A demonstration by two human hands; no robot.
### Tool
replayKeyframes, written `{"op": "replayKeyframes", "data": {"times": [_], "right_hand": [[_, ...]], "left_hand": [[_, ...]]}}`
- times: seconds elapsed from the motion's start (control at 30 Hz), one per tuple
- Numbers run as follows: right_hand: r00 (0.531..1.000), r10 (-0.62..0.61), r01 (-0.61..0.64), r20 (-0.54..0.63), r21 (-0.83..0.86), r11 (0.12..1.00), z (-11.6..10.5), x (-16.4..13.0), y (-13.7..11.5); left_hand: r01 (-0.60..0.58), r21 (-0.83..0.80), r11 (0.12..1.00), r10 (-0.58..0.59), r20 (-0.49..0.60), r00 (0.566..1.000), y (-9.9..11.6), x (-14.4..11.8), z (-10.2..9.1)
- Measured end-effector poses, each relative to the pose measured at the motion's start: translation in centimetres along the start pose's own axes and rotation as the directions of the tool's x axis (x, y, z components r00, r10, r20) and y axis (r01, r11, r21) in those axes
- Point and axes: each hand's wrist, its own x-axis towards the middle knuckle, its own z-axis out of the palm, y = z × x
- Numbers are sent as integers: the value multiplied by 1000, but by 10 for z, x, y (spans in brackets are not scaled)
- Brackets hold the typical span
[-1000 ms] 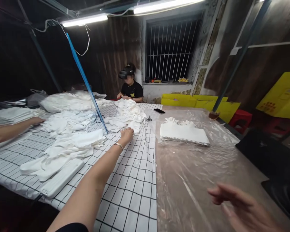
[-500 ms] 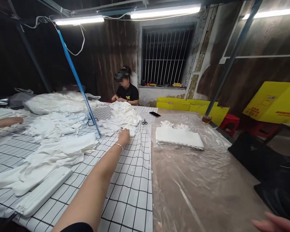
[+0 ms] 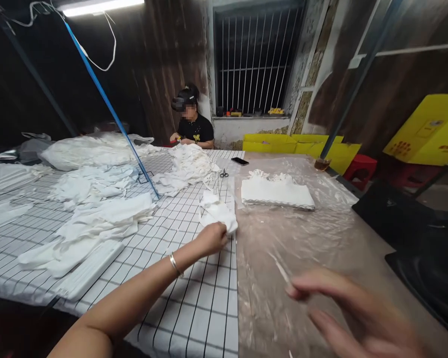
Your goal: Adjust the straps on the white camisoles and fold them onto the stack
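The left hand (image 3: 213, 237) is pinching a small crumpled white cloth piece (image 3: 218, 213), fingers closed on it, right at the edge where the black-gridded white bench cover (image 3: 194, 308) is meeting the clear plastic sheet (image 3: 283, 238). The right hand (image 3: 354, 313) is hovering blurred over the plastic near the bench's near edge, fingers spread, holding nothing. A neat stack of folded white cloths (image 3: 276, 193) is sitting farther along, leaving bare plastic between.

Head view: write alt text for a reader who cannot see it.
The left hand grips a white cloth on a checked table cover, while the blurred right hand hovers open over clear plastic sheeting. White cloth piles, a folded stack and a seated person lie beyond.
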Motion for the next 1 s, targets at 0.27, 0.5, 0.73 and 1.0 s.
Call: {"op": "replayKeyframes", "data": {"times": [0.27, 0.5, 0.73, 1.0], "right_hand": [[918, 165, -47, 360, -315, 948, 96, 17, 69], [831, 168, -165, 530, -54, 985, 59, 28, 87], [862, 481, -492, 158, 38, 870, 106, 99, 118], [890, 381, -405, 249, 49, 913, 122, 150, 107]], "left_hand": [[-145, -446, 883, 158, -7, 987, 28, -100, 18], [232, 28, 972, -223, -194, 955, -15, -53, 17], [226, -343, 912, -303, -190, 934, -10, 3, -14], [-152, -752, 641, -45, -235, 971, 29, 12, -111]]}}
